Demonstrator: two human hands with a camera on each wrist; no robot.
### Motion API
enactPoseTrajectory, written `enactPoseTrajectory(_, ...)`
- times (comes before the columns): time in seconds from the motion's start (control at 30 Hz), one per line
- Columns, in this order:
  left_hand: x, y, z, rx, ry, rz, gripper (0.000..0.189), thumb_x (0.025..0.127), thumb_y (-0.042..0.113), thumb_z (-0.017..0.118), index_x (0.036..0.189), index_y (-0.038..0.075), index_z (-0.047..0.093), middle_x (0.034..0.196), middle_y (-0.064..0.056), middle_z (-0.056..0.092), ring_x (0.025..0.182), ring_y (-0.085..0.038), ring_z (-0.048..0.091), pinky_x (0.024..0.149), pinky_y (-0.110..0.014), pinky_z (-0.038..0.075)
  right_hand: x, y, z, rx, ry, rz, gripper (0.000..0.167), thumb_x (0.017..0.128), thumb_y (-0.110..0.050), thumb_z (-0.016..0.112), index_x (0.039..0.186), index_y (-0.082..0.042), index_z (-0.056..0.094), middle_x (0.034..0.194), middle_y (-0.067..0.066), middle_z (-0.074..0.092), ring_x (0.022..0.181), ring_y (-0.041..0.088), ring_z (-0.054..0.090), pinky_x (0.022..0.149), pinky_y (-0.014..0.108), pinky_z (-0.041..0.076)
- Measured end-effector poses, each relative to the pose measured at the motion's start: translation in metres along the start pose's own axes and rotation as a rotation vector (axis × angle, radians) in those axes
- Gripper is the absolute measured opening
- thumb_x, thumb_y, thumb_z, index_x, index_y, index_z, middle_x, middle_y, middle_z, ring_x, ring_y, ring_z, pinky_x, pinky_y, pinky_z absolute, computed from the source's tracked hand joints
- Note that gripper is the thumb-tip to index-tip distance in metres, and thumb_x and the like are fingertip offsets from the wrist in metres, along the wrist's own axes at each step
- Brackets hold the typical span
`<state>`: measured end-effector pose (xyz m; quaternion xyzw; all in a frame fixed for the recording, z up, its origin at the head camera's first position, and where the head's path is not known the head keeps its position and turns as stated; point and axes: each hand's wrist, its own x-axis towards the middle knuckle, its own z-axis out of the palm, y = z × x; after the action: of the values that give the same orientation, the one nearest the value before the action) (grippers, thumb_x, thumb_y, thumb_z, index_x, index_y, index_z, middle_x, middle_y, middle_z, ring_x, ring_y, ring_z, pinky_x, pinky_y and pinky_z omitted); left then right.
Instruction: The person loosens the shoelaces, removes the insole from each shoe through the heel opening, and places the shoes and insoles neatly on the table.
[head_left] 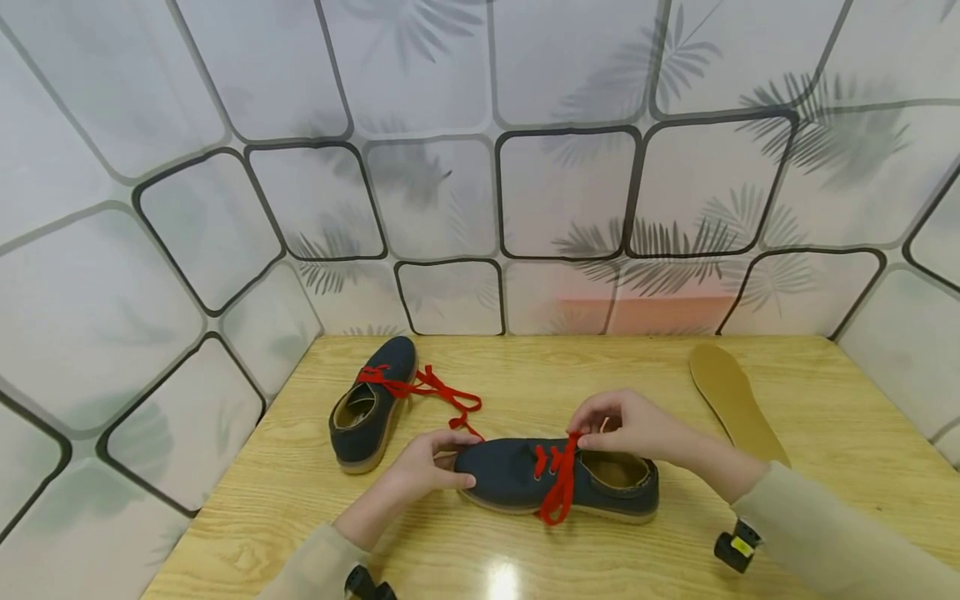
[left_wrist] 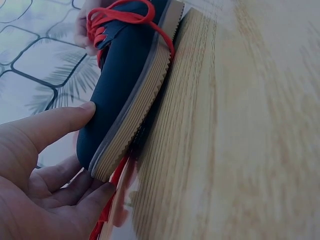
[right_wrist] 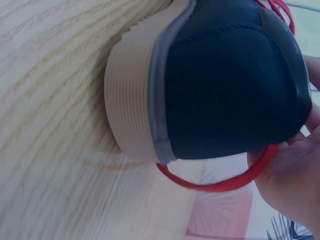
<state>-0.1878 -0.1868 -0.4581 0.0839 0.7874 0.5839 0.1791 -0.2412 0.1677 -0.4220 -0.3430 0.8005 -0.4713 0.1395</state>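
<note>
A dark blue shoe (head_left: pixel 495 475) with a tan sole lies on the table, toe to the left. My left hand (head_left: pixel 420 467) grips its toe, and in the left wrist view the thumb presses the upper while the fingers curl at the sole's front end. My right hand (head_left: pixel 637 427) pinches the red shoelace (head_left: pixel 567 475) above the tongue, by the shoe's opening. A loop of that lace hangs over the near side. In the right wrist view the heel (right_wrist: pixel 220 90) hides part of the right hand (right_wrist: pixel 295 175), and a lace strand (right_wrist: pixel 215 188) curves below it.
A second blue shoe (head_left: pixel 390 400) stands at the left, its red lace (head_left: pixel 450 393) trailing right across the table (head_left: pixel 300 533). A tan insole (head_left: pixel 731 396) lies at the back right. Patterned curtain-like walls (head_left: pixel 435 200) enclose the table's back and sides.
</note>
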Motion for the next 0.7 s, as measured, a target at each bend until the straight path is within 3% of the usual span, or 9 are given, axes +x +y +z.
enactPoseTrajectory(0.13, -0.0002, -0.0003, 0.0001, 0.004, 0.004, -0.003, 0.057, 0.09, -0.002, 0.082, 0.143, 0.0, 0.064, 0.151, -0.025, 0.057, 0.143, -0.047, 0.055, 0.108, -0.044, 0.061, 0.0025, -0.0001, 0.0047, -0.016, 0.011, 0.015, 0.005, 0.097, -0.011, 0.078, 0.099, -0.006, 0.079, 0.091, 0.006, 0.077, 0.078, 0.011, 0.068, 0.068, 0.023, 0.058)
enactPoseTrajectory(0.33, -0.0003, -0.0001, 0.0004, 0.006, 0.014, -0.012, 0.057, 0.09, -0.002, 0.083, 0.144, 0.0, 0.064, 0.152, -0.025, 0.056, 0.143, -0.047, 0.055, 0.108, -0.044, 0.06, 0.0027, -0.0016, 0.0059, -0.002, 0.03, 0.055, 0.008, 0.099, -0.007, 0.072, 0.095, -0.002, 0.074, 0.088, 0.004, 0.074, 0.076, 0.004, 0.062, 0.07, 0.021, 0.056)
enactPoseTrajectory(0.5, -0.0007, 0.0001, -0.0002, -0.006, 0.004, -0.012, 0.057, 0.09, -0.002, 0.082, 0.144, 0.0, 0.063, 0.153, -0.025, 0.056, 0.144, -0.047, 0.054, 0.108, -0.043, 0.061, 0.0026, -0.0026, 0.0094, 0.096, 0.036, 0.117, 0.012, 0.101, -0.004, 0.06, 0.095, 0.005, 0.065, 0.086, 0.0, 0.063, 0.077, 0.006, 0.059, 0.072, 0.022, 0.056)
enactPoseTrajectory(0.7, -0.0004, 0.0004, 0.0, -0.003, 0.002, -0.019, 0.058, 0.09, -0.002, 0.082, 0.145, 0.0, 0.063, 0.153, -0.025, 0.055, 0.144, -0.046, 0.054, 0.108, -0.043, 0.061, 0.0019, -0.0017, 0.0109, 0.208, 0.048, 0.18, 0.018, 0.107, -0.009, 0.048, 0.097, 0.004, 0.057, 0.084, 0.0, 0.053, 0.076, 0.012, 0.052, 0.071, 0.025, 0.05)
